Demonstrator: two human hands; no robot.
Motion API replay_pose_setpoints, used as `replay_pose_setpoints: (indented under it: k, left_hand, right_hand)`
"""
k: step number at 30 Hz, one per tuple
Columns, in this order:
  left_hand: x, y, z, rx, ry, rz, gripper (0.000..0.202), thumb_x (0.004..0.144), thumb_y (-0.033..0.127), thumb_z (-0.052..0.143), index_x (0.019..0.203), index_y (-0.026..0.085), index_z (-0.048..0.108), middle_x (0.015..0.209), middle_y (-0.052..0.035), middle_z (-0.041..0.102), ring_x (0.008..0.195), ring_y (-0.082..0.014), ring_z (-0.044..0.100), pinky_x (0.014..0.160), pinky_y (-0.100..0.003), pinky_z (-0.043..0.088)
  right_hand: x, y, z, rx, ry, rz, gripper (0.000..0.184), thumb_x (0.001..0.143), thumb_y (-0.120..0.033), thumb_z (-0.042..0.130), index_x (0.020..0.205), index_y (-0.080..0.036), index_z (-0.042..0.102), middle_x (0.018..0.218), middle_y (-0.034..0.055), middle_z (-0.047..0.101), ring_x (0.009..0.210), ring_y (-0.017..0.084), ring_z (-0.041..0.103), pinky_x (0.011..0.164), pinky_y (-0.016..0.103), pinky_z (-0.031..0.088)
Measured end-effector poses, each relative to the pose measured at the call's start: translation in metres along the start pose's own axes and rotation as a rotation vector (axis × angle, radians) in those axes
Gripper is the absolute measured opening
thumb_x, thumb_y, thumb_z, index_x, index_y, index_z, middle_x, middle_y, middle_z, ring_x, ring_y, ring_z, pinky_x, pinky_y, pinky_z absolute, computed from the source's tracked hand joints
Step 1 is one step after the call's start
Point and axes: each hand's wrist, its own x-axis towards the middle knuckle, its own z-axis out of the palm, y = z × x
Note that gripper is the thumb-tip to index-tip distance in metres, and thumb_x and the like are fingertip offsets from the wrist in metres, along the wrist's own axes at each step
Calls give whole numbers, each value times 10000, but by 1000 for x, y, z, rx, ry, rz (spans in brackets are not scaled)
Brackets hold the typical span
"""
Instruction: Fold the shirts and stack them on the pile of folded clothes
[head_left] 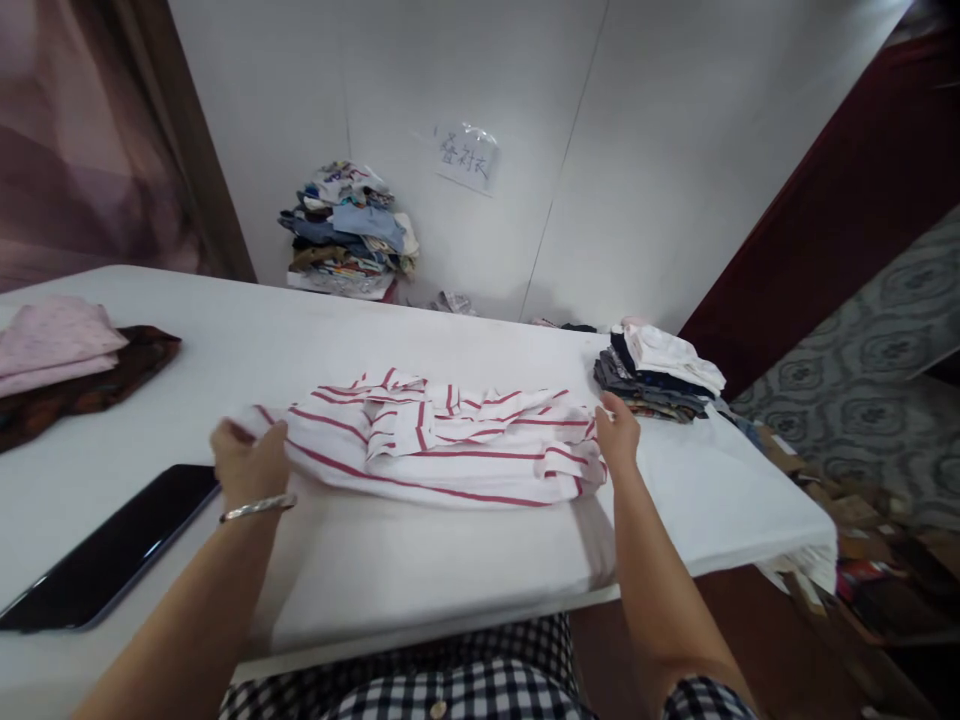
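Note:
A white shirt with red stripes (457, 470) lies bunched lengthwise across the white table, its near edge lifted a little. At its left end my left hand (251, 460), with a silver bracelet on the wrist, is closed on the cloth. My right hand (619, 435) pinches the right end of the same shirt. A cuff or sleeve part is folded over the middle, and the creases hide how the layers lie. The shirt is stretched between both hands.
A black phone (112, 550) lies at the table's left front. Pink folded cloth (56, 340) rests on dark cloth behind it. Folded clothes (660, 370) are stacked at the right. A tall clothes pile (349, 230) stands by the wall below a handwritten sign (466, 158).

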Motion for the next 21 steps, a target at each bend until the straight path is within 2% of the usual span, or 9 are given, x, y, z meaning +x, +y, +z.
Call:
replay_pose_setpoints:
  k: [2, 3, 4, 6, 8, 11, 16, 19, 21]
  left_hand:
    - [-8, 7, -1, 77, 96, 296, 588, 830, 384, 470, 1331, 93, 367, 1374, -161, 448, 1298, -317, 400, 1089, -480, 328]
    - [-13, 12, 1, 121, 65, 469, 544, 838, 374, 458, 1307, 102, 414, 1377, -148, 457, 1314, -291, 389, 1111, -443, 308]
    - [-19, 17, 5, 165, -26, 611, 491, 850, 365, 440, 1276, 120, 461, 1366, -131, 477, 1305, -268, 406, 1107, -408, 321]
    - [-32, 26, 17, 279, -279, 715, 439, 862, 368, 426, 1244, 165, 506, 1366, -100, 488, 1219, -249, 496, 1030, -374, 410]
    - [-42, 30, 30, 442, -459, 683, 474, 856, 382, 445, 1288, 190, 475, 1426, -97, 425, 1135, -262, 554, 913, -378, 481]
    - [-48, 31, 42, 657, -606, 628, 449, 858, 367, 448, 1270, 193, 488, 1391, -120, 453, 1105, -278, 567, 824, -384, 497]
    - [-18, 36, 48, 734, -754, 555, 269, 874, 310, 405, 952, 175, 624, 1069, -121, 634, 976, -277, 614, 783, -404, 478]
    - [19, 61, 54, 298, -777, 329, 186, 768, 330, 592, 704, 156, 585, 797, -90, 645, 869, -283, 624, 774, -412, 481]
    - [47, 87, 60, -191, -691, 101, 209, 748, 328, 637, 716, 141, 548, 752, -73, 624, 837, -246, 623, 775, -393, 498]
  right_hand:
    - [-16, -16, 17, 105, -199, -56, 390, 761, -303, 547, 1105, -160, 664, 978, 85, 706, 861, 213, 624, 828, 357, 460]
    - [-24, -25, 27, 121, -334, -83, 386, 770, -298, 555, 1123, -183, 661, 939, 62, 712, 822, 202, 627, 793, 336, 467]
    - [-33, -33, 38, 98, -470, -114, 394, 773, -284, 569, 1150, -207, 653, 901, 39, 715, 785, 194, 626, 766, 319, 466]
    - [-47, -48, 58, -46, -681, -175, 457, 759, -246, 608, 1216, -245, 622, 845, 12, 715, 744, 192, 622, 734, 298, 452]
    - [-55, -58, 72, -266, -811, -227, 513, 755, -221, 621, 1266, -254, 587, 861, 22, 717, 782, 208, 630, 736, 289, 435]
    - [-54, -69, 80, -552, -964, -293, 383, 800, -208, 549, 1170, -232, 647, 970, 65, 716, 907, 232, 635, 751, 282, 419]
    - [-16, -88, 84, -598, -1180, -275, 203, 816, -224, 522, 828, -179, 720, 873, 70, 726, 801, 195, 652, 685, 248, 431]
    - [29, -104, 90, -463, -1231, -83, 132, 768, -225, 606, 759, -144, 709, 710, 63, 708, 596, 153, 625, 590, 233, 455]
    - [62, -117, 94, -301, -1034, 71, 154, 766, -217, 611, 832, -115, 705, 763, 99, 710, 622, 158, 633, 570, 234, 478]
